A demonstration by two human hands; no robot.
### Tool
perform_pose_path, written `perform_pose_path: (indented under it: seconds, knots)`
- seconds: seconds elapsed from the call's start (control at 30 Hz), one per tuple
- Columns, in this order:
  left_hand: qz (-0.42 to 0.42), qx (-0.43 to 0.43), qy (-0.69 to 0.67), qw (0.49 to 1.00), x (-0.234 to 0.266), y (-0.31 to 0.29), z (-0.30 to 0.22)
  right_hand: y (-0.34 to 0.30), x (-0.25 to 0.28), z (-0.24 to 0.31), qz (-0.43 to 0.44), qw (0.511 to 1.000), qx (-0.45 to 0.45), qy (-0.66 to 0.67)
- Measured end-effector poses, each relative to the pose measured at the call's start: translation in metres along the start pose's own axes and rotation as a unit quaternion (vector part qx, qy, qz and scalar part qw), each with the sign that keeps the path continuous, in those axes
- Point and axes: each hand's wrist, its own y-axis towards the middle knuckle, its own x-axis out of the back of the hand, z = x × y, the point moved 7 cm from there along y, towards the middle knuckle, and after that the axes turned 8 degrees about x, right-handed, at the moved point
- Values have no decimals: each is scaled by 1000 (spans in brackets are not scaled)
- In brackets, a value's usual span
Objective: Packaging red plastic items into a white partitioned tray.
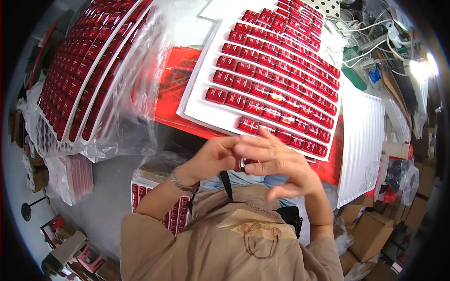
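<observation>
My two hands meet in front of my chest, just off the near edge of a white ribbed tray (197, 105). Rows of small glossy red bottles (241, 84) lie in this tray, and its nearest row has a gap at the left end. My left hand (216, 157), with a chain bracelet at the wrist, is closed, thumb and fingers bent together. Between the hands shows a small dark, shiny round thing (242, 164), mostly covered by fingers. My right hand (283, 164) reaches across it, fingers stretched out and thumb apart, slightly blurred.
Stacked trays of red bottles (79, 70) in clear plastic stand at the left. A red covering (176, 89) lies under the tray. At the right are an unfilled white ribbed tray (363, 136), tangled white cables (361, 30), a bright lamp (422, 69) and cardboard boxes (370, 234).
</observation>
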Motion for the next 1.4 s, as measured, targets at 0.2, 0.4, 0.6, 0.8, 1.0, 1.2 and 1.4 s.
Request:
perform_pose_path:
  seconds: [0.2, 0.4, 0.6, 0.8, 1.0, 1.2, 1.4]
  knots:
    - [-258, -196, 688, 650, 37, -11, -81, -183, 142, 53, -327, 811, -284, -394]
    - [-229, -199, 723, 621, 21, -1, -70, -419, 187, 113, -208, 414, -648, -605]
    - [-610, -254, 702, 264, 62, -99, -248, -468, 171, 91, -252, 428, -621, -606]
    - [-631, -113, 722, 260, 102, -129, -271, -473, 182, 96, -251, 413, -513, -710]
    - [-626, -160, 678, 350, 113, -138, -272, -469, 166, 100, -321, 520, -429, -665]
    - [-622, -234, 616, 423, 122, -152, -286, -483, 181, 103, -393, 546, -424, -606]
    - [-615, -284, 604, 419, 106, -156, -301, -434, 183, 121, -395, 476, -391, -681]
